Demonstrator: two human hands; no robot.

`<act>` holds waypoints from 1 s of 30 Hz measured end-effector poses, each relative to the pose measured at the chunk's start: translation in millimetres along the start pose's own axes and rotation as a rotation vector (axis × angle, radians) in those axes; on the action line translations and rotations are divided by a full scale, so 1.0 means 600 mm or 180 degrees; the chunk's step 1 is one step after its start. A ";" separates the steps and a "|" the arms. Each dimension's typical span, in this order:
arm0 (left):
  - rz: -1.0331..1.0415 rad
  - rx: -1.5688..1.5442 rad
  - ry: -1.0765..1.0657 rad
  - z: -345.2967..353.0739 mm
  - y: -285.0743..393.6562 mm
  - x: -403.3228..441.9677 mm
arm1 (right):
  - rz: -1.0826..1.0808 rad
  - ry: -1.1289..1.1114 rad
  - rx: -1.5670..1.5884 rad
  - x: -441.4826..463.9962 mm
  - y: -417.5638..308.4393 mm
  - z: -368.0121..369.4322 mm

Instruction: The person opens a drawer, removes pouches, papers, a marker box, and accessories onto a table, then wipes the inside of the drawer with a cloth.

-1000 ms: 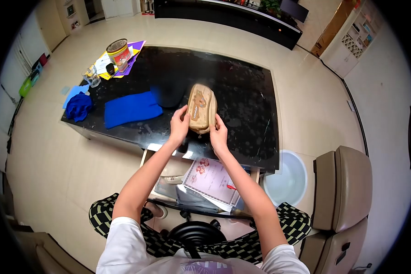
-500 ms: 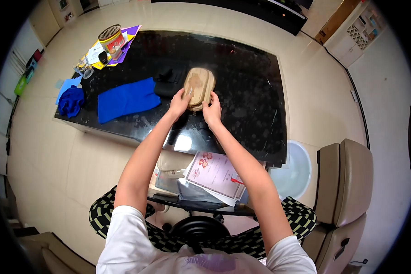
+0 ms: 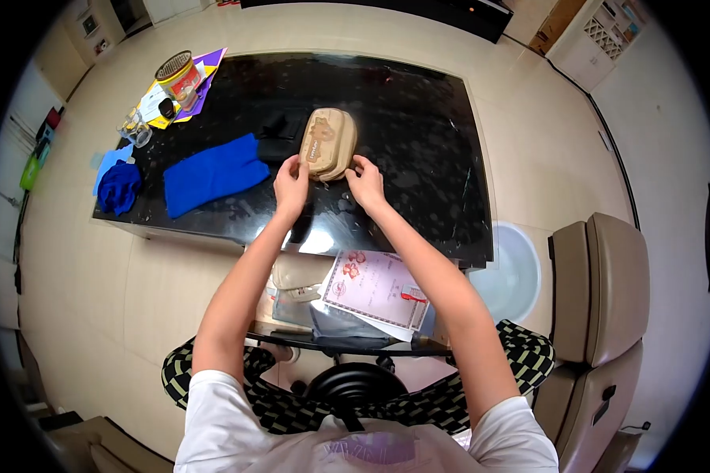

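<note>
A beige zippered case [image 3: 321, 140] with a brown figure on its lid rests on the black glossy tabletop. My left hand [image 3: 292, 186] is at its lower left corner, fingertips bent and near or touching its side. My right hand [image 3: 365, 184] sits by the lower right corner, thumb and fingers parted around that edge. Neither hand appears wrapped around the case. Just left of it lies a dark folded item [image 3: 282, 139], hard to make out against the table. Further left is a flat blue cloth [image 3: 215, 175].
A crumpled blue cloth [image 3: 119, 188] lies at the table's left end. Behind it stand glass cups [image 3: 135, 129] and a tub [image 3: 177, 76] on coloured papers. A printed certificate [image 3: 376, 285] lies on a lower shelf near me. A pale basin [image 3: 510, 272] stands at right, beside a brown sofa [image 3: 619, 284].
The case has shifted slightly left, nearer the dark item. Both hands have loosened and slid back to its near corners. The whole view has also moved a little.
</note>
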State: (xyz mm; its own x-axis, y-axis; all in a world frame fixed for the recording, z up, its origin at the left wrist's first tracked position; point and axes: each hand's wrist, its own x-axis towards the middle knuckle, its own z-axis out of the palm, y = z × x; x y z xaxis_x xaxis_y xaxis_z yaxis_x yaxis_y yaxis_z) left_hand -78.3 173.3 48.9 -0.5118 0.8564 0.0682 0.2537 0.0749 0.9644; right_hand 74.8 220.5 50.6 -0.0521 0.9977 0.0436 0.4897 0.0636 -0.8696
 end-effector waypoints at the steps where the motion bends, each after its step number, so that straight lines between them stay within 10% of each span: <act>1: 0.0214 -0.0021 -0.0029 -0.008 0.000 -0.015 | -0.0186 0.0029 0.0092 -0.010 -0.004 -0.022; 8: 0.1215 0.0610 -0.0370 -0.070 0.012 -0.136 | -0.0522 0.0419 0.1077 -0.139 0.039 -0.180; 14: 0.3178 0.1263 -0.1944 -0.087 0.036 -0.249 | -0.0225 0.0795 0.1009 -0.311 0.095 -0.283; 22: 0.1604 0.1145 -0.3167 0.046 -0.047 -0.375 | 0.0773 0.0388 0.0714 -0.379 0.294 -0.277; 30: -0.0517 0.0676 -0.2395 0.212 -0.137 -0.444 | 0.1230 0.0403 -0.0742 -0.387 0.368 -0.233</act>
State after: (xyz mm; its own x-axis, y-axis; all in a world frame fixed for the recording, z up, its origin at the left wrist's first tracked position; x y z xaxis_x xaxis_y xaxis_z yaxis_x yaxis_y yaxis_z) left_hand 142.0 4.0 -81.0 0.1163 0.9358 -0.3327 0.4133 0.2590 0.8730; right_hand 316.5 5.9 -82.8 0.2720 0.9435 -0.1894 0.6354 -0.3239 -0.7009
